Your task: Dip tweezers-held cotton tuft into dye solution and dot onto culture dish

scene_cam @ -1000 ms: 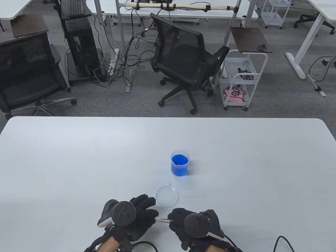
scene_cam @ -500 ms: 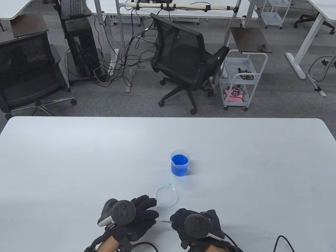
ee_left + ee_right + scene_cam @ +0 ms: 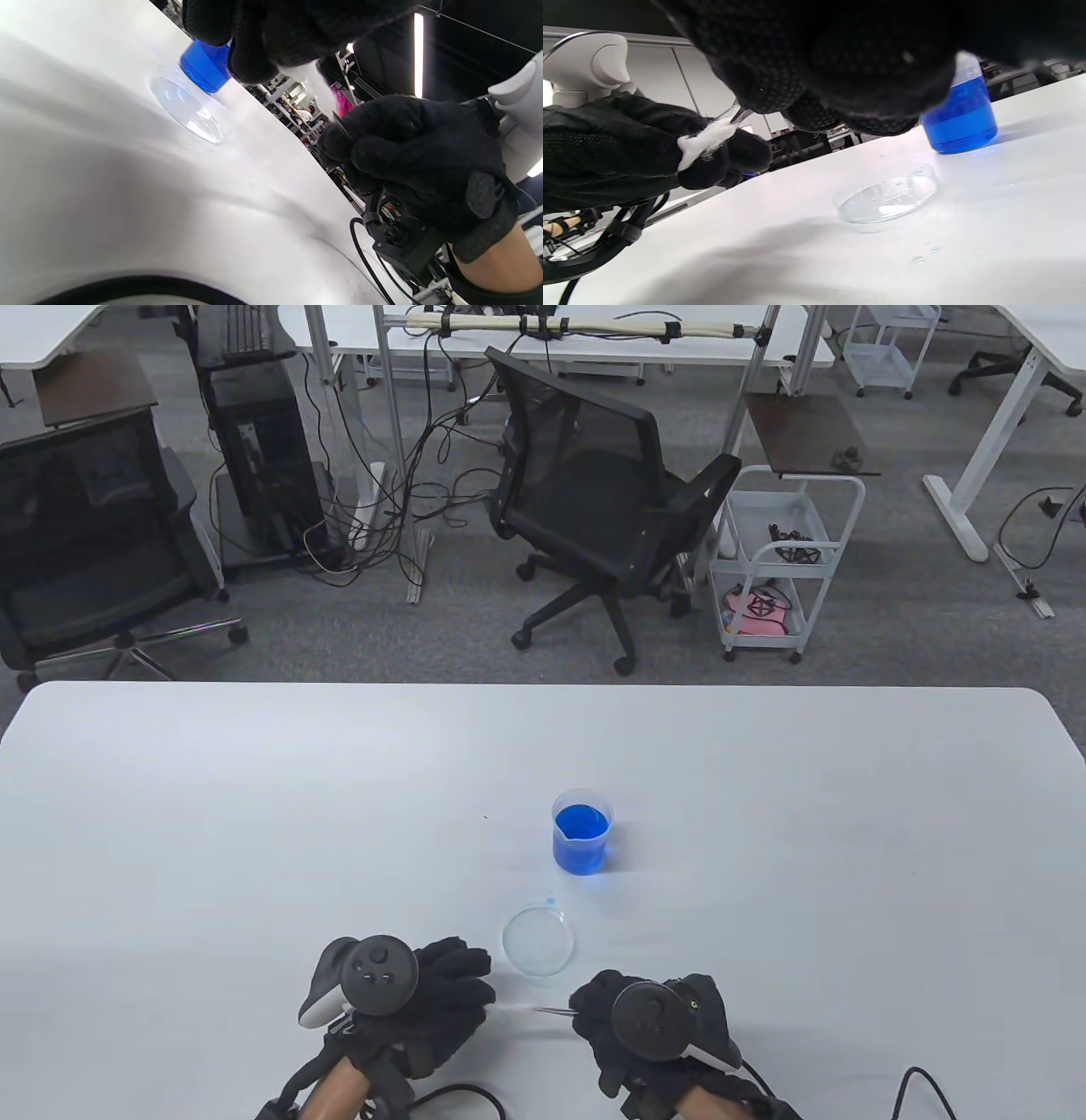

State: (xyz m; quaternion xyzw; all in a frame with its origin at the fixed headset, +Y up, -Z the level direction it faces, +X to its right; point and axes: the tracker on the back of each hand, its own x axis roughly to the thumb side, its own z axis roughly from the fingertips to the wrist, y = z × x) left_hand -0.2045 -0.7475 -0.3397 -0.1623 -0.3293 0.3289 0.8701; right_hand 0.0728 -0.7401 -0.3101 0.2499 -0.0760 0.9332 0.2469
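Observation:
A clear beaker of blue dye stands mid-table, with an empty glass culture dish just in front of it. My left hand pinches a wad of white cotton low over the table, left of the dish. My right hand grips thin metal tweezers whose tips point left into the cotton. In the left wrist view a wispy strand of cotton stretches from my left fingers to the tweezers' tip. Beaker and dish show in the right wrist view.
A small blue drop lies on the white table between beaker and dish. A few tiny droplets lie in front of the dish. Glove cables trail off the near edge. Office chairs and a cart stand beyond the far edge.
My hands have drawn apart: the left moved left and rolled, the right moved right. The tweezers went right with it, and a thin strand of cotton now stretches between them.

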